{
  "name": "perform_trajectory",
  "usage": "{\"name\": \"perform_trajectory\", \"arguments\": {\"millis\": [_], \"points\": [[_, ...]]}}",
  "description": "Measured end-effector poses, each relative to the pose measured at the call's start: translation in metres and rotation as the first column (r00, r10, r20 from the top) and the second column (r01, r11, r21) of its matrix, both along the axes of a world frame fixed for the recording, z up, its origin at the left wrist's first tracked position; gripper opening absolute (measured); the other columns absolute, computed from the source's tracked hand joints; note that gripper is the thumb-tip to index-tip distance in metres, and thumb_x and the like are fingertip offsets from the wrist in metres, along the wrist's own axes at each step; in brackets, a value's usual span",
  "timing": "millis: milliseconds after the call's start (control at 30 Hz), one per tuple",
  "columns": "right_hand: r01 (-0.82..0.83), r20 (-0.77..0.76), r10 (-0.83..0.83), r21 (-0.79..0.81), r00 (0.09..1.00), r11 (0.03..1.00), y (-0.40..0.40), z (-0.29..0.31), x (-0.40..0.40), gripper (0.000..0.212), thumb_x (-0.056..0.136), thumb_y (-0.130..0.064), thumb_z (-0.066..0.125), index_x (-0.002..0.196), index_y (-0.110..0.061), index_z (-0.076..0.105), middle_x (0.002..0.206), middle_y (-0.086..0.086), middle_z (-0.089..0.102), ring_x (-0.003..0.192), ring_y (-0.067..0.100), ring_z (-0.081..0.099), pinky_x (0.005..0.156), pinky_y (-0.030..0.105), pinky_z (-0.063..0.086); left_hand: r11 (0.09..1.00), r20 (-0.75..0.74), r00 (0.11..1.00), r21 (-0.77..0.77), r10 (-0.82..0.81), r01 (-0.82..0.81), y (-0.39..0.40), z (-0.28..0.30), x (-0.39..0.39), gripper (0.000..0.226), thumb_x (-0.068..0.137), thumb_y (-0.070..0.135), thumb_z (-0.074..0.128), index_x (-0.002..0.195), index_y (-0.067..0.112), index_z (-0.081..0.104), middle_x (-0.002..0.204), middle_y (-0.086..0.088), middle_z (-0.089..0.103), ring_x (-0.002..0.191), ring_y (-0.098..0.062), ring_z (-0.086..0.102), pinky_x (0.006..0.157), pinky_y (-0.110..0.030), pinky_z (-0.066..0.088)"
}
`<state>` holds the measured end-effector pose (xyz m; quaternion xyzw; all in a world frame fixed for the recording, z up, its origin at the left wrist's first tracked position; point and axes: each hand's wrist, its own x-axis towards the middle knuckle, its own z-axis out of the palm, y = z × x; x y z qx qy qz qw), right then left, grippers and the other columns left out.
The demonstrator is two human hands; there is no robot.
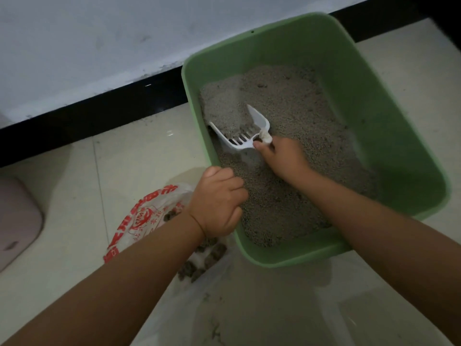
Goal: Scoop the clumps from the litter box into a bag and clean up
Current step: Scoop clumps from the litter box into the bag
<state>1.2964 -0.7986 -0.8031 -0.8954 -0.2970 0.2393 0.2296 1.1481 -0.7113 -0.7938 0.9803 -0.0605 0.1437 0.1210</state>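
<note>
A: Where are our hands?

B: Our right hand (279, 158), centre frame, is wrapped around the handle of the white scoop (243, 132). The scoop's slotted blade points toward the upper left and is loaded with grey litter (294, 121). Our left hand (217, 201) curls over the near-left rim of the green litter box (374, 108), steadying it.

A: And the bag?

B: The plastic bag (149, 216) with red print lies on the floor at lower left, just beside the box and right under our left wrist. Dark clumps (207, 258) already sit in it.

A: So which way does the load travel?

B: Down and leftward, we judge: from the box's far-left corner, over the rim our left hand holds, to the bag's mouth. The left hand is nearer the bag; the right carries the scoop.
</note>
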Motion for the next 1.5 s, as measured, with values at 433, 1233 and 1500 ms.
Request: {"name": "perform_trajectory", "arguments": {"millis": [433, 1233, 1500], "points": [[-0.004, 0.173, -0.001, 0.024, 0.985, 1.0, -0.061, 0.045, 0.019, 0.045, 0.094, -0.03, 0.048, 0.054, -0.027, 0.027, 0.055, -0.008, 0.032, 0.051, 0.003, 0.029, 0.047, 0.018, 0.021, 0.992, -0.188, 0.982, 0.122, 0.011, 0.012, -0.004, 0.016, 0.002, 0.029, 0.066, 0.022, 0.035, 0.047, 0.011, 0.055, 0.049, -0.003, 0.048, 0.049, -0.02, 0.051, 0.063, -0.029, 0.022], [-0.189, 0.07, 0.183, 0.088, 0.981, 0.978, -0.1, 0.08, -0.03, 0.021, 0.085, -0.017, 0.058, 0.084, 0.004, 0.061, 0.07, 0.011, 0.055, 0.062, 0.018, 0.043, 0.052, 0.019, 0.028, 0.835, -0.243, 0.806, 0.038, 0.54, -0.549, 0.025, 0.025, -0.072, 0.045, 0.073, 0.022, 0.039, 0.098, -0.007, 0.063, 0.098, -0.024, 0.063, 0.096, -0.029, 0.047, 0.082, -0.036, 0.041], [-0.506, 0.096, 0.506, -0.023, 0.857, 0.862, -0.058, 0.087, -0.093, 0.031, 0.087, -0.009, 0.046, 0.118, -0.007, 0.053, 0.108, 0.011, 0.056, 0.091, 0.023, 0.051, 0.068, 0.025, 0.037, 0.608, -0.573, 0.506, -0.016, 0.645, -0.793, 0.056, 0.032, -0.115, 0.039, 0.09, 0.022, 0.05, 0.12, -0.001, 0.054, 0.117, -0.021, 0.057, 0.107, -0.033, 0.053, 0.081, -0.031, 0.039]]}}
